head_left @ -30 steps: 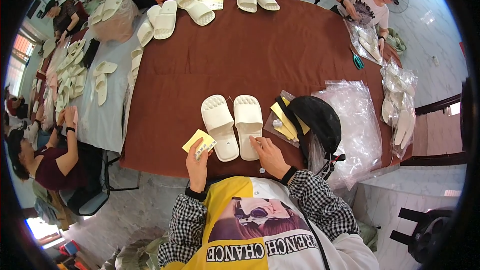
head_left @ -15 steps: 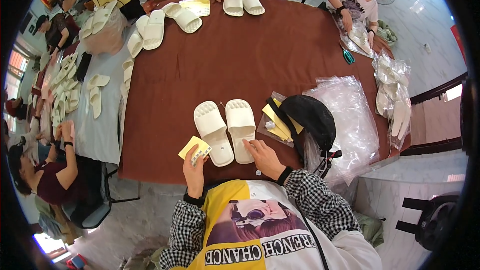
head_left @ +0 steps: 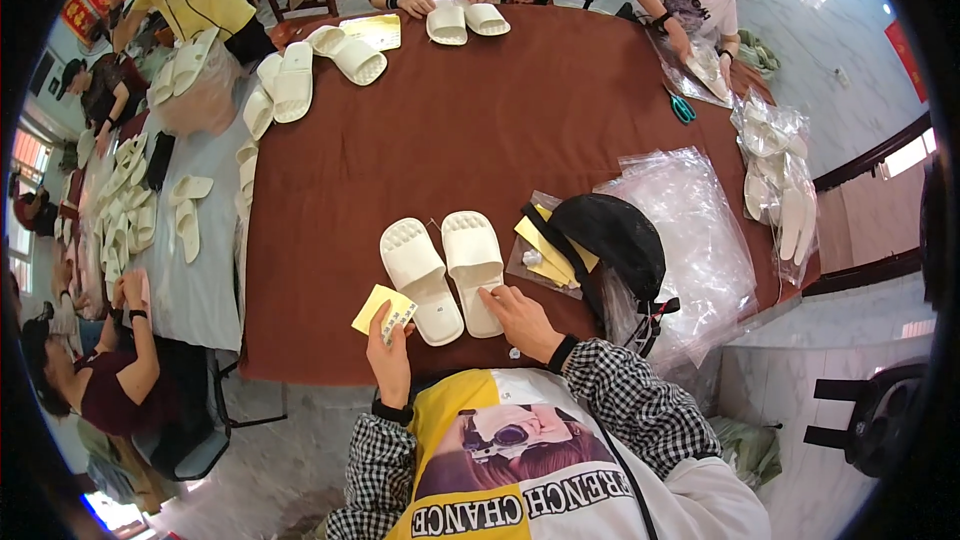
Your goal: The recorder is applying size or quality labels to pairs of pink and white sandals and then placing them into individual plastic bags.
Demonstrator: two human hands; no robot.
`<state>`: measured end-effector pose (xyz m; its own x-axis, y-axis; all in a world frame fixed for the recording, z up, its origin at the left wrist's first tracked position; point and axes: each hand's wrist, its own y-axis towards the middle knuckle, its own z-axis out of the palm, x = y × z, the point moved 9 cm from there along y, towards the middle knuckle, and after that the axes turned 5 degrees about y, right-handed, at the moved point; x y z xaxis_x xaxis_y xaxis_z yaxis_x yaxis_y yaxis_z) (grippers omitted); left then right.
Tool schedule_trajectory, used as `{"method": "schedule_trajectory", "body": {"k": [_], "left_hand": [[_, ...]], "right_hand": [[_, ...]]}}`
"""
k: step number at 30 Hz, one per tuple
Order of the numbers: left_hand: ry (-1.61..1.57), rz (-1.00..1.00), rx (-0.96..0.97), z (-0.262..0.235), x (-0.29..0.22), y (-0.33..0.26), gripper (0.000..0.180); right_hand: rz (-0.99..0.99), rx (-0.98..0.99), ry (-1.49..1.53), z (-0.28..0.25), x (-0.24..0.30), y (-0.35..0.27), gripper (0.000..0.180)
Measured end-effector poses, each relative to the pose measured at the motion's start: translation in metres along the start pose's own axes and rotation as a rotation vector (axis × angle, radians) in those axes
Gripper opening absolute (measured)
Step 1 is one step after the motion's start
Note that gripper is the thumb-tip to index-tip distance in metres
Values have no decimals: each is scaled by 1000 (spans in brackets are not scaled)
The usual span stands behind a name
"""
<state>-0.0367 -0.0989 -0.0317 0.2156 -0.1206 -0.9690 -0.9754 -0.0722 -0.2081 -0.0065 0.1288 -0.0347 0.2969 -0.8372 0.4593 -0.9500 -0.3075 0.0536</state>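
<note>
Two cream slippers lie side by side on the brown cloth before me, toes pointing away. On the insole of the left slipper (head_left: 422,280) is a small mark. My right hand (head_left: 525,323) rests its fingertips on the insole of the right slipper (head_left: 473,252), fingers reaching forward; anything under the fingertips is hidden. Just left of the pair, my left hand (head_left: 390,352) pinches a yellow sticker sheet (head_left: 383,310) with rows of small printed labels between thumb and fingers.
To the right are a black cap (head_left: 612,240), yellow sheets (head_left: 548,265) in a clear bag and a pile of clear plastic bags (head_left: 690,240). Bagged slippers (head_left: 775,180) lie at the right edge, teal scissors (head_left: 681,107) far right. Other people handle slippers around the table (head_left: 480,130).
The whole view has shifted slightly, so the near slippers sit a little lower and further left in it. My hands keep the same places relative to the slippers.
</note>
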Motion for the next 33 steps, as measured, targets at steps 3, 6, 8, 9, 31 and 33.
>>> {"method": "schedule_trajectory", "body": {"k": [3,6,8,9,31,33], "left_hand": [[10,28,18,3,4,2,37],[-14,45,37,5,8,2,37],[-31,48,15,2,10,2,38],[-16,45,14,2,9,1,38],[131,96,42,12,-4,-2,40],[148,106,44,14,-7,-4,41]], "right_hand": [[-10,-26,-25,2,-1,1,65],[-83,-35,-149,2,4,-2,55],[-72,-50,-144,1,5,-4,55],[-69,-59,-141,1,5,-5,56],[-40,13,-83,-1,7,-2,60],[-34,20,-88,0,7,0,61]]}}
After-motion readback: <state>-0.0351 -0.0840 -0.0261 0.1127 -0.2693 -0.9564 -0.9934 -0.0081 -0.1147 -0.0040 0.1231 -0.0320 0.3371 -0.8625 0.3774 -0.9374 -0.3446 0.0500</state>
